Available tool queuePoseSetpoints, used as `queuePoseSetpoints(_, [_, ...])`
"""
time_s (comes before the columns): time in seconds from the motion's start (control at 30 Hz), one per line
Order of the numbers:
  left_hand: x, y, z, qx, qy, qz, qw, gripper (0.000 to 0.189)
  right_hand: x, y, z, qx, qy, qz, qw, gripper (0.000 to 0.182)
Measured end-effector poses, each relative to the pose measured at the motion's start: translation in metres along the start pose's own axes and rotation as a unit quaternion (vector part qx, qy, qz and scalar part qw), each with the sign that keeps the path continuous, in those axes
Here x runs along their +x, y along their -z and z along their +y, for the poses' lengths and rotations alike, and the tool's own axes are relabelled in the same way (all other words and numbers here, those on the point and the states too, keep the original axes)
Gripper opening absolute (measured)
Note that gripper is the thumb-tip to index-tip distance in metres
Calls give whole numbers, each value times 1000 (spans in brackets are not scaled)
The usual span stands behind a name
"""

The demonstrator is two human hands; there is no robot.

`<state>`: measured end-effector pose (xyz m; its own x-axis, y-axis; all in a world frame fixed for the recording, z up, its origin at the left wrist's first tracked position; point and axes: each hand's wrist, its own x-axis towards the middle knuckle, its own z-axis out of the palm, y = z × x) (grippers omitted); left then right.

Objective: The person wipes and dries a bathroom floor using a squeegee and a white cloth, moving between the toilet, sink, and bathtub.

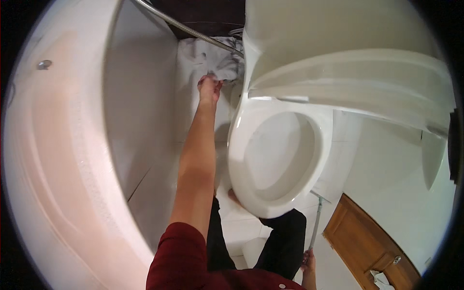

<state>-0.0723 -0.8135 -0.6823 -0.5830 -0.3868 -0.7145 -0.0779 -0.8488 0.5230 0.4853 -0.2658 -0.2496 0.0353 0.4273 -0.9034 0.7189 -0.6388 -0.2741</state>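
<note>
My left hand (210,87) reaches down between the bathtub and the toilet, its fingers closed on the near edge of a crumpled white and grey cloth (219,59). That cloth lies against the floor by the dark wall, beside the toilet base. Low at the right, my right hand (309,259) is wrapped around the thin metal handle of a floor squeegee (316,224). The squeegee's head touches the floor tiles just right of the bowl. The toilet bowl (279,156) stands between my hands with its seat and lid raised.
A white bathtub (108,108) runs along the left. A metal shower hose (188,30) hangs across the top, above the cloth. A white bin-like object (253,250) stands between my legs. A wooden door (369,243) with a white cloth on it is at the lower right.
</note>
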Motion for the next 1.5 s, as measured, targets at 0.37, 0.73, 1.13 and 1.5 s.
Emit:
queuePoseSetpoints(0.37, [-457, -121, 232, 249, 190, 14, 950, 48, -108, 30, -61, 229, -85, -16, 970, 33])
queuePoseSetpoints(0.73, [-766, -262, 61, 532, 477, -256, 651, 54, -58, 42, -45, 233, -144, -60, 960, 29])
queuePoseSetpoints(1.13, [-603, -320, -210, 635, 227, -259, 691, 88, -27, 128, -75, 262, -224, -56, 937, 31])
queuePoseSetpoints(1.5, [-687, -256, -165, 763, -44, -254, 593, 46, -36, 158, -103, 113, -200, -39, 972, 30])
